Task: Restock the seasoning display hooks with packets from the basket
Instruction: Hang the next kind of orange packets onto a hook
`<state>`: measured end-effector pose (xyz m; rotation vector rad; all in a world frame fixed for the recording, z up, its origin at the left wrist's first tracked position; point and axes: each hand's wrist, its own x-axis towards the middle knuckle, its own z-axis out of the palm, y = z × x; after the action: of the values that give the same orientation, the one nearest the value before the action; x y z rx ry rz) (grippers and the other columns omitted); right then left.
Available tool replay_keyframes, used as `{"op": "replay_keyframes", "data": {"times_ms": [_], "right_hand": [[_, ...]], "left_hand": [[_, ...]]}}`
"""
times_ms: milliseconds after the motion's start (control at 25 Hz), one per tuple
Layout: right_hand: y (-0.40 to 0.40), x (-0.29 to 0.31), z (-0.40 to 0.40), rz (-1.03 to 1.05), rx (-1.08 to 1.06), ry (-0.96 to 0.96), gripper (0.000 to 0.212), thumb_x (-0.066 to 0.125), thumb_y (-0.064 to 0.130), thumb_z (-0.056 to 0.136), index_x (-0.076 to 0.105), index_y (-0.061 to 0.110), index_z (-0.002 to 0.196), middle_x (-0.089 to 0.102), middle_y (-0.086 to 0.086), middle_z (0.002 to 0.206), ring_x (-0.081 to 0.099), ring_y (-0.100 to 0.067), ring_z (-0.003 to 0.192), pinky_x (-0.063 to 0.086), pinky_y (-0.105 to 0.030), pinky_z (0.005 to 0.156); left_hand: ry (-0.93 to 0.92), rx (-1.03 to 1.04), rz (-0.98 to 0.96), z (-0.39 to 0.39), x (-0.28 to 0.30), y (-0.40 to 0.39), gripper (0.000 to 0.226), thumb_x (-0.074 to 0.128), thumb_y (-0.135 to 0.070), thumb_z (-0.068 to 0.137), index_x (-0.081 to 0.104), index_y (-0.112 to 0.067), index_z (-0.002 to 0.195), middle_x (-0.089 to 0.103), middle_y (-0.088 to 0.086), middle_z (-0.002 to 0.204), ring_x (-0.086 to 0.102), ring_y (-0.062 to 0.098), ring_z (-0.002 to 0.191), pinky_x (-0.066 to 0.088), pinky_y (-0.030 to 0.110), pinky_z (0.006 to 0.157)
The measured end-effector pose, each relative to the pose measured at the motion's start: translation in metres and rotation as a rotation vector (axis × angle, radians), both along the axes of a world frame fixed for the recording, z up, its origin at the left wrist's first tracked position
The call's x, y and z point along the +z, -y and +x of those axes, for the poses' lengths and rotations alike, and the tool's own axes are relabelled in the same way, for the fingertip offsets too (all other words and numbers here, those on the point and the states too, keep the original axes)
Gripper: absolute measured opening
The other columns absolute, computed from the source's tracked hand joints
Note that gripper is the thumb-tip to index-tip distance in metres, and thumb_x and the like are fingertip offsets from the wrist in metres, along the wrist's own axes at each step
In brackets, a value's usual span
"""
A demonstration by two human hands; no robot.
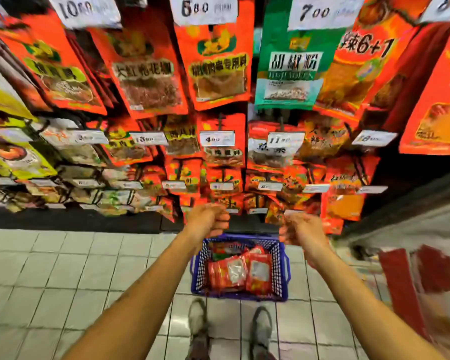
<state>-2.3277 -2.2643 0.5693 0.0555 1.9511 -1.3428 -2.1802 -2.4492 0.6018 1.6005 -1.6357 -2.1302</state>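
Note:
A blue plastic basket (281,271) stands on the tiled floor in front of my feet, and several red seasoning packets (240,272) lie in it. Behind it rises the display of hooks (220,120) hung with red and orange packets and white price tags. My left hand (208,222) is held out above the basket's far edge, by the lowest row of hooks, with its fingers curled into a fist and nothing visible in it. My right hand (303,231) is at the same height to the right. It is blurred and its fingers look curled; I cannot see whether it holds anything.
A green packet (291,63) hangs at the top among large red packets. Yellow and pale packets (18,152) fill the left side. The black shelf base (73,219) meets the grey floor tiles (63,268). A blurred red shape (400,287) sits low on the right.

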Motion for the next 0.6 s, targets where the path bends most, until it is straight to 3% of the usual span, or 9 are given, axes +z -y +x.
{"op": "replay_keyframes", "data": {"times_ms": [240, 360, 440, 520, 600], "right_hand": [[-0.042, -0.158, 0.043, 0.246, -0.097, 0.219, 0.02, 0.055, 0.002, 0.092, 0.067, 0.007, 0.077, 0.066, -0.008, 0.058, 0.062, -0.02, 0.045, 0.051, -0.026, 0.045], [-0.05, -0.245, 0.058, 0.358, -0.103, 0.311, 0.013, 0.06, 0.008, 0.093, 0.066, 0.004, 0.082, 0.066, -0.015, 0.064, 0.064, -0.028, 0.053, 0.058, -0.037, 0.057], [-0.05, -0.298, 0.062, 0.393, -0.111, 0.329, 0.015, 0.061, 0.012, 0.093, 0.065, 0.006, 0.08, 0.066, -0.011, 0.056, 0.064, -0.025, 0.047, 0.058, -0.037, 0.057], [-0.048, -0.365, 0.065, 0.442, -0.081, 0.346, 0.015, 0.059, 0.012, 0.093, 0.064, 0.008, 0.08, 0.064, -0.004, 0.049, 0.062, -0.021, 0.043, 0.057, -0.033, 0.053], [-0.045, -0.434, 0.068, 0.487, -0.028, 0.384, 0.017, 0.056, 0.011, 0.093, 0.062, 0.007, 0.077, 0.063, -0.005, 0.051, 0.062, -0.024, 0.046, 0.056, -0.039, 0.061]], "left_hand": [[0.236, 0.095, 0.221, 0.033, -0.161, -0.036, 0.019, 0.052, -0.007, 0.097, 0.061, -0.012, 0.081, 0.062, 0.003, 0.059, 0.057, 0.012, 0.043, 0.047, 0.018, 0.042], [0.347, 0.055, 0.293, 0.041, -0.241, -0.04, 0.01, 0.054, -0.011, 0.099, 0.062, -0.01, 0.094, 0.065, 0.008, 0.078, 0.061, 0.019, 0.062, 0.052, 0.021, 0.051], [0.397, 0.085, 0.293, 0.043, -0.293, -0.036, 0.012, 0.056, -0.009, 0.097, 0.059, -0.01, 0.086, 0.058, 0.011, 0.08, 0.056, 0.018, 0.056, 0.046, 0.018, 0.043], [0.457, 0.047, 0.275, 0.043, -0.359, -0.036, 0.012, 0.057, -0.011, 0.096, 0.059, -0.012, 0.084, 0.061, 0.012, 0.081, 0.058, 0.018, 0.055, 0.047, 0.023, 0.048], [0.506, -0.01, 0.285, 0.047, -0.424, -0.034, 0.006, 0.058, -0.013, 0.093, 0.062, -0.013, 0.089, 0.066, 0.013, 0.087, 0.062, 0.023, 0.064, 0.05, 0.027, 0.055]]}}
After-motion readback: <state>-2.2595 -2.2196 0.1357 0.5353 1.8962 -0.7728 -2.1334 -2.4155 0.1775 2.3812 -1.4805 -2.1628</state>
